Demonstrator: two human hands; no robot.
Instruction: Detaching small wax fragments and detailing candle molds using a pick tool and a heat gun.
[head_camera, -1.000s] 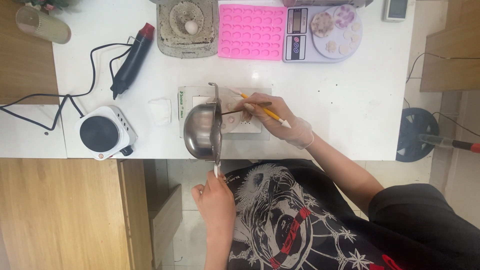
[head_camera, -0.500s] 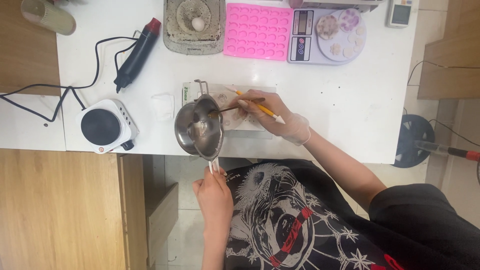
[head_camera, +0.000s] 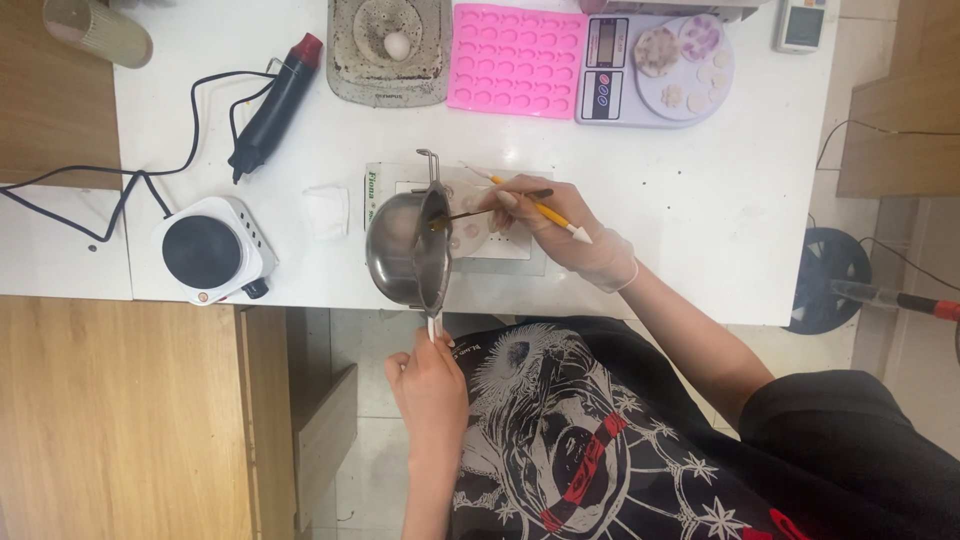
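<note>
A small metal pot (head_camera: 405, 248) is hanging tilted over the front edge of the white worktop (head_camera: 700, 200), its rim leaning toward a pale mould (head_camera: 480, 225) that is lying flat on a white sheet just beside it. The left hand (head_camera: 428, 385) is gripping the pot's thin handle from below, fingers wrapped shut around it, out past the worktop edge. The right hand (head_camera: 560, 225), wearing a thin clear glove, is pinching a yellow-handled tool (head_camera: 540, 210) with its fingers closed on it; the tool's dark tip is reaching into the mouth of the pot (whether it is touching the contents I cannot tell).

To the left, a small round hot plate (head_camera: 205, 250) is sitting near the worktop corner, with a white pad (head_camera: 327, 210) between it and the pot. Farther back, a black and red heat gun (head_camera: 272, 105) is lying with its cord trailing, beside a grey tray (head_camera: 388, 50) holding a pale egg-shaped lump, a pink silicone mould (head_camera: 515, 60) and a kitchen scale (head_camera: 650, 70) carrying a plate of small flat pieces.
</note>
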